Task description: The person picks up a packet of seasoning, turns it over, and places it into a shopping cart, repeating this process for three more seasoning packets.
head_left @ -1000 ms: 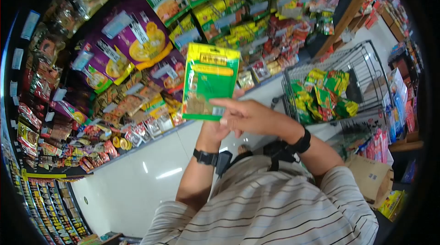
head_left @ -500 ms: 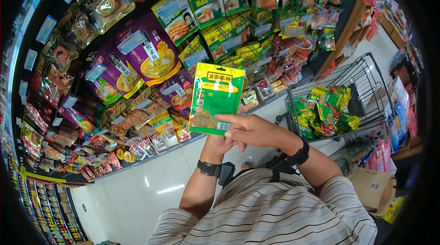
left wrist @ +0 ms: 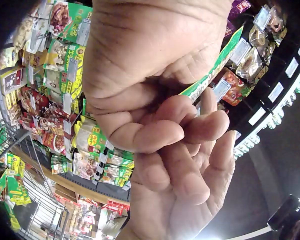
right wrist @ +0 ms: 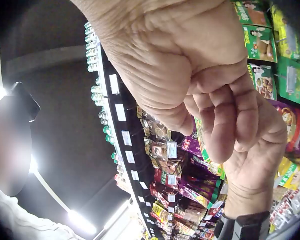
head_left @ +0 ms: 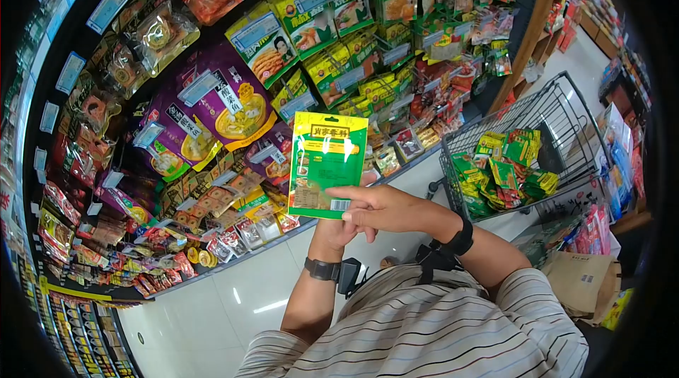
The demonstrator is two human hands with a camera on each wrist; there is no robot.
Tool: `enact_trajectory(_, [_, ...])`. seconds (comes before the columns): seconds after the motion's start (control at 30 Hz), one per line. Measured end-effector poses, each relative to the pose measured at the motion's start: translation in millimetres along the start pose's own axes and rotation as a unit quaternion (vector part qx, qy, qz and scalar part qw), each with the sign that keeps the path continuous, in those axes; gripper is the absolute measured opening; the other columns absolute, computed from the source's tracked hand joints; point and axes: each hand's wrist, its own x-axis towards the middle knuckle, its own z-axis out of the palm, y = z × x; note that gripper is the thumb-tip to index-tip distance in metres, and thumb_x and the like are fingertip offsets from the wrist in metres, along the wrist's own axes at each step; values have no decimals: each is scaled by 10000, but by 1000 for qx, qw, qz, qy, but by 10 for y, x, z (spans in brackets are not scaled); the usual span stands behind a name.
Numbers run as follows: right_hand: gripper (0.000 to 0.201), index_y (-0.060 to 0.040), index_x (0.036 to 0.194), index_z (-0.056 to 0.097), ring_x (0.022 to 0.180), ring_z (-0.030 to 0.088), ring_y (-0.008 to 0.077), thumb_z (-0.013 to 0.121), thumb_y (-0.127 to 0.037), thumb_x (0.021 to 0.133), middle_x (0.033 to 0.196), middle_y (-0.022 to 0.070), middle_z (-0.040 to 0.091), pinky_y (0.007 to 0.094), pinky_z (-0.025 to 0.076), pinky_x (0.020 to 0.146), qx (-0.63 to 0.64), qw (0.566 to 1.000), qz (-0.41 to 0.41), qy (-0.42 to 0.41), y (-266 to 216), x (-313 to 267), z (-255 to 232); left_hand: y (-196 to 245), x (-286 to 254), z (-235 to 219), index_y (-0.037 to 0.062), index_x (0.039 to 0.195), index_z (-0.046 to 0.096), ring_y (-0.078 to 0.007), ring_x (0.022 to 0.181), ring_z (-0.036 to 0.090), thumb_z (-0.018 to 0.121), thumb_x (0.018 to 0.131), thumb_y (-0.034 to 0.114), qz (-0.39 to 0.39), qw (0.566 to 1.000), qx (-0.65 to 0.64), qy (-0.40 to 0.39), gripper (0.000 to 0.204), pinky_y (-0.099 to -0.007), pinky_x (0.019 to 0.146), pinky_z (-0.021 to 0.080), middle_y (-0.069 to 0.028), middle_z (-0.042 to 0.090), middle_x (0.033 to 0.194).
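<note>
My left hand (head_left: 334,234) grips a flat green and yellow seasoning packet (head_left: 322,162) from beneath and behind, at its lower end. The packet stands with its printed back facing me, a barcode near the bottom corner. My right hand (head_left: 389,207) is at its lower right, index finger (head_left: 346,193) stretched out over the print, the other fingers bent. Seen edge-on in the left wrist view, the packet (left wrist: 216,64) comes out from behind my left hand (left wrist: 155,60). The two hands overlap, hiding part of the grip.
Shelves ahead carry hanging green and yellow packets (head_left: 329,74), large purple bags (head_left: 237,106) and price tags. To the right stands a wire shopping cart (head_left: 573,123) with several green and yellow packets (head_left: 506,169) inside. A brown paper bag (head_left: 576,279) is at the lower right, beside pink goods.
The packet and both hands sit lower in the head view than a second ago, and the scene has shifted with the head. The grip and the pointing finger look the same.
</note>
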Motion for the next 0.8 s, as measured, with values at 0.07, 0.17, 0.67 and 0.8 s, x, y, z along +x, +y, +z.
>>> enact_trajectory(0.07, [601, -93, 1556, 292, 645, 642, 128, 526, -205, 1014, 920, 104, 667, 262, 541, 597, -3, 1000, 12, -6, -24, -11, 0, 8, -18, 49, 53, 1427, 431, -301, 707, 697, 352, 978, 649, 2, 1000, -3, 16, 750, -384, 413, 544, -205, 654, 1103])
enact_trajectory(0.17, [599, -114, 1559, 296, 662, 653, 131, 528, -205, 1015, 932, 107, 669, 264, 546, 615, 2, 1000, 24, -11, -35, -9, -19, 24, -13, 56, 54, 1424, 433, -301, 699, 694, 346, 975, 659, -4, 1000, 0, 17, 758, -378, 414, 536, -222, 651, 1084])
enact_trajectory(0.67, [513, -23, 1465, 406, 622, 648, 140, 529, -227, 1011, 948, 120, 713, 271, 524, 585, 58, 998, -9, 25, -5, -101, -136, -7, 25, -87, 54, 1270, 551, -208, 644, 659, 491, 986, 529, 55, 974, 218, -8, 557, -268, 468, 467, -134, 672, 981])
enact_trajectory(0.8, [470, -5, 1394, 472, 648, 663, 152, 520, -282, 1016, 956, 131, 712, 273, 529, 586, 75, 993, -35, 83, -27, -164, -263, 128, 95, -207, 54, 1214, 589, -119, 758, 624, 574, 1007, 328, 43, 996, 75, 5, 344, -253, 569, 489, -40, 668, 958])
